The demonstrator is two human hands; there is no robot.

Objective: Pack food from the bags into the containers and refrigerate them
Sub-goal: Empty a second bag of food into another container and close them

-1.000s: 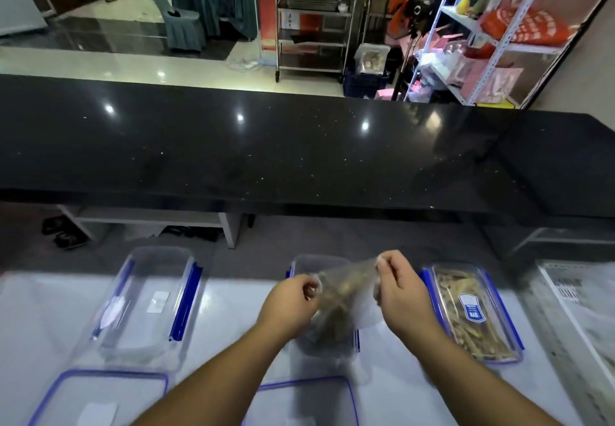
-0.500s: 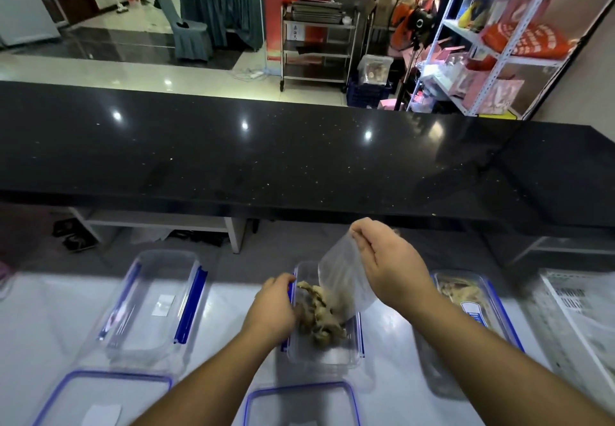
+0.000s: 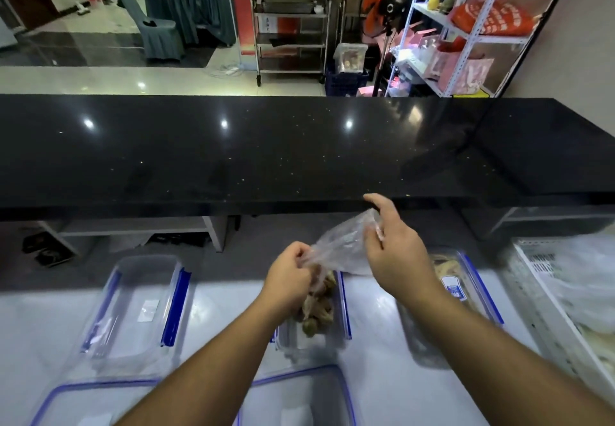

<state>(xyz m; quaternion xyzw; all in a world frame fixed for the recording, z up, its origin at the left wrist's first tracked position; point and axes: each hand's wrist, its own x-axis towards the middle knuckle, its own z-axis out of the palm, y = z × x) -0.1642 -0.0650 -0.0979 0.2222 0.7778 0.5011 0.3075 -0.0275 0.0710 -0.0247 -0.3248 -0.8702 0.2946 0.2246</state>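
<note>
A clear plastic bag (image 3: 342,247) hangs tipped over the middle clear container (image 3: 342,322). Brown dried food pieces (image 3: 317,312) lie heaped inside that container. My left hand (image 3: 289,279) pinches the bag's lower end just above the food. My right hand (image 3: 392,246) grips the bag's upper end, higher and to the right, with the index finger stretched out. An empty blue-clipped container (image 3: 139,305) stands to the left. To the right sits a lidded container (image 3: 466,289) holding pale food strips.
Two blue-rimmed lids (image 3: 80,399) (image 3: 299,395) lie near the front edge of the white table. A white crate (image 3: 565,309) with plastic-wrapped goods stands at the right. A raised black counter (image 3: 266,152) runs across behind the containers.
The bag went from being held level between both hands to being tipped, and the food has dropped into the middle container. My right hand rose; my left hand came up to the bag's lower end.
</note>
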